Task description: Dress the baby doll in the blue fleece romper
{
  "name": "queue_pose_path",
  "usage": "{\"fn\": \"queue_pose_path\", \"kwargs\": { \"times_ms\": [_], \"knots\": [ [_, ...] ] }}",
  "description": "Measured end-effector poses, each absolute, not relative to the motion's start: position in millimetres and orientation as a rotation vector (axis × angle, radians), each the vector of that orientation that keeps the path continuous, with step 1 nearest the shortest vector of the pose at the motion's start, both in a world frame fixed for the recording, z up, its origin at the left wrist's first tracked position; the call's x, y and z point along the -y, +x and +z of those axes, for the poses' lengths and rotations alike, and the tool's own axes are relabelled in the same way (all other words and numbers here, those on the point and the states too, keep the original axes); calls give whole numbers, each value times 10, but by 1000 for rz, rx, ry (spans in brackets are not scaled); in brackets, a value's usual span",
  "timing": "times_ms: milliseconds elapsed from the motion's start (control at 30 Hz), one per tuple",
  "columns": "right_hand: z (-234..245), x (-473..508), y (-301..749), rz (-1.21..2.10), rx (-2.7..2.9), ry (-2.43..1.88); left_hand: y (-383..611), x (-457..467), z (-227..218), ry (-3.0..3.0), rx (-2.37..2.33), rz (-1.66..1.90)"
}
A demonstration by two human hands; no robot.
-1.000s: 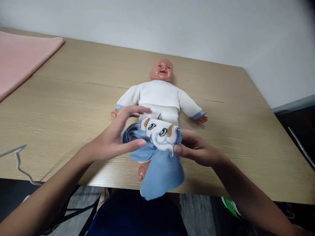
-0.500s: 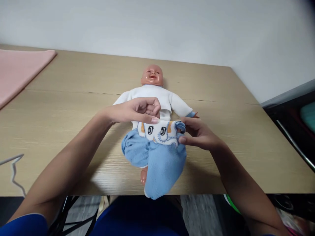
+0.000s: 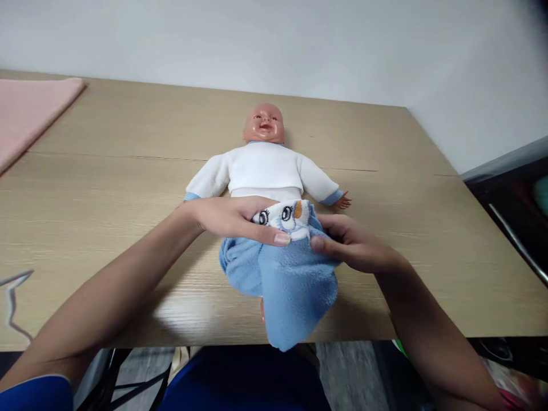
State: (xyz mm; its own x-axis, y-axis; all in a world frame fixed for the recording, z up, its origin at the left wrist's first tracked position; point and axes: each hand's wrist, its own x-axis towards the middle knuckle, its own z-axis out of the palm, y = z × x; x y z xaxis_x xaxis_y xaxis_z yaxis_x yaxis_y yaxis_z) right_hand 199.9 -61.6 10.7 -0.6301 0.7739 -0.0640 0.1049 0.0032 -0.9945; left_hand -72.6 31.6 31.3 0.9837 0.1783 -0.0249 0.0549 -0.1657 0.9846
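A baby doll lies on its back, head toward the wall, in a white long-sleeved top with blue cuffs. Blue plush pants with an embroidered eyed face at the waist cover its lower body. My left hand grips the waistband, thumb across the embroidered front and fingers hidden behind the cloth. At the right side of the waist, my right hand pinches the pants between thumb and fingers. One pant leg hangs toward the table's front edge; a bit of the doll's foot shows beside it.
The wooden table stands against a pale wall. A folded pink cloth lies at the far left. Near the front left edge is a white bent hanger-like piece. A dark shelf-like unit stands to the right.
My left hand has moved down from above the waistband and closed on it. The pants' front has shifted right and bunched, and my right hand has moved slightly right and down.
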Motion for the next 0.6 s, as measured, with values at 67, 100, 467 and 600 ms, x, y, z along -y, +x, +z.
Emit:
{"fn": "queue_pose_path", "kwargs": {
  "times_ms": [67,100,467,600],
  "knots": [
    [127,610,2056,1823,1884,-771,-714,-321,272,1744,-203,89],
    [126,608,2069,1853,1906,-687,-707,-322,252,1748,-204,74],
    [-89,577,2036,1827,1474,-703,-733,-373,101,1579,-96,-85],
    [-32,606,2045,2063,1531,-743,-776,-456,2,1635,-106,-3]
  ]
}}
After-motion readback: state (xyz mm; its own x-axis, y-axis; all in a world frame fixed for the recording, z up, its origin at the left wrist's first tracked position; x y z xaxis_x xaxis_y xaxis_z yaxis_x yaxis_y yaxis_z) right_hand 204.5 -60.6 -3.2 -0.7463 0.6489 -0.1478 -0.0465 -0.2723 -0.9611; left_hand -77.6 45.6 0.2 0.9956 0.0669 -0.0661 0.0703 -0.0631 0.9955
